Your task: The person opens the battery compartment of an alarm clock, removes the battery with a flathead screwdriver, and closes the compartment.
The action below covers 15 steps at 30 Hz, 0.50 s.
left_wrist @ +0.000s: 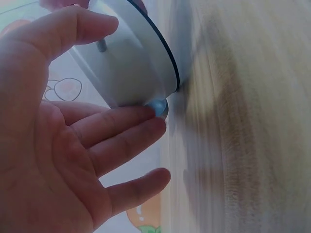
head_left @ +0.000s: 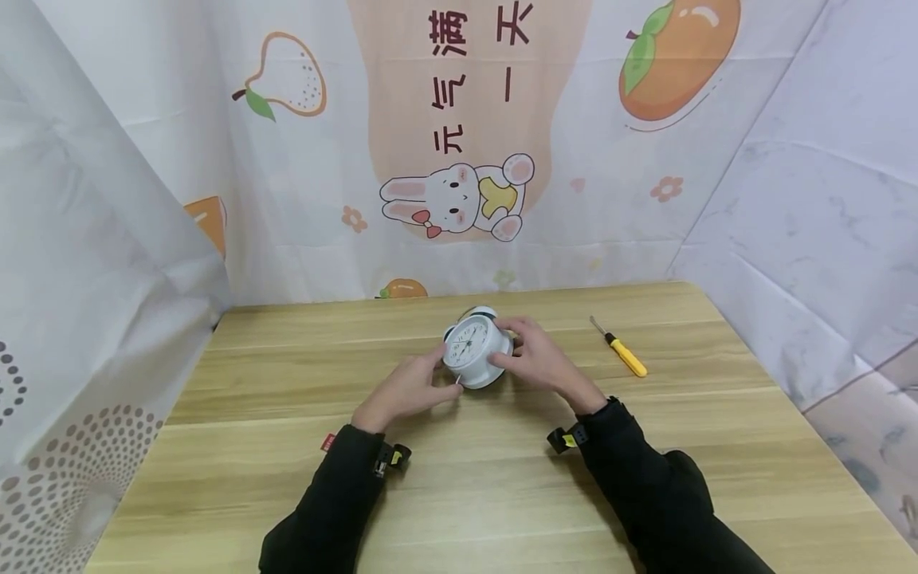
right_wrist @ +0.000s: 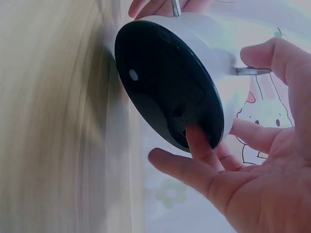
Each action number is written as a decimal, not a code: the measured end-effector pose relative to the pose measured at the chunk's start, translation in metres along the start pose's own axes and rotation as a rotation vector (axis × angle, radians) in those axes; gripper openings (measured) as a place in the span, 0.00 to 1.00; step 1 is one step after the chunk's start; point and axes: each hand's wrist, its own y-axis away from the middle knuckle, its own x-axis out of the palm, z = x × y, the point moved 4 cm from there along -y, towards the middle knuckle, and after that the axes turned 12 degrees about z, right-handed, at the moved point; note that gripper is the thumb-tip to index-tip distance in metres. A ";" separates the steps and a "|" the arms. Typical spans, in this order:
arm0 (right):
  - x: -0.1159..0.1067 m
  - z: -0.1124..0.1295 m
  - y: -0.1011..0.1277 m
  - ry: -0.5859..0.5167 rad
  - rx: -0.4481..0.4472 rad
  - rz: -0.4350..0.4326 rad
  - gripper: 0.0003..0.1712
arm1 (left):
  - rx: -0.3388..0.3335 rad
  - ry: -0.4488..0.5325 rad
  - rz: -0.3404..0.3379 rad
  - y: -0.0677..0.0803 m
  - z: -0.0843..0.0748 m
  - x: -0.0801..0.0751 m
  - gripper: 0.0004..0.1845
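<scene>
A white twin-bell alarm clock (head_left: 468,343) is tilted back above the far middle of the table, dial facing up toward the head camera. My left hand (head_left: 409,391) holds its left side. In the left wrist view the thumb lies on the white casing (left_wrist: 129,68) beside a short metal foot (left_wrist: 101,45), and two fingertips reach a shiny bell (left_wrist: 159,106). My right hand (head_left: 534,355) grips the other side. In the right wrist view its thumb is at another metal foot (right_wrist: 252,71), while a finger touches the black back (right_wrist: 160,77) near the small knobs.
A screwdriver (head_left: 627,355) with a yellow and black handle lies on the wooden table (head_left: 287,446), right of the clock. Behind the table hangs a printed curtain (head_left: 301,191); white cloth (head_left: 86,239) hangs at the left, and more cloth (head_left: 832,239) at the right.
</scene>
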 end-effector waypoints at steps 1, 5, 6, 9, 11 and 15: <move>0.000 0.000 0.000 -0.014 -0.001 -0.001 0.36 | -0.006 0.002 0.001 0.000 0.000 0.000 0.43; -0.001 -0.003 0.000 -0.090 0.028 0.037 0.38 | -0.045 -0.007 0.002 0.000 0.001 -0.002 0.45; -0.001 -0.003 0.000 -0.103 0.041 0.048 0.39 | -0.050 -0.014 -0.001 0.000 0.002 -0.002 0.45; -0.003 -0.001 0.002 -0.125 0.077 0.088 0.42 | -0.063 -0.065 -0.004 0.000 0.000 -0.005 0.42; -0.001 0.001 0.003 -0.124 0.088 0.113 0.45 | -0.068 -0.092 -0.003 0.001 -0.002 -0.006 0.39; 0.005 0.000 0.000 -0.160 0.080 0.143 0.53 | -0.069 -0.105 -0.001 0.002 -0.003 -0.007 0.35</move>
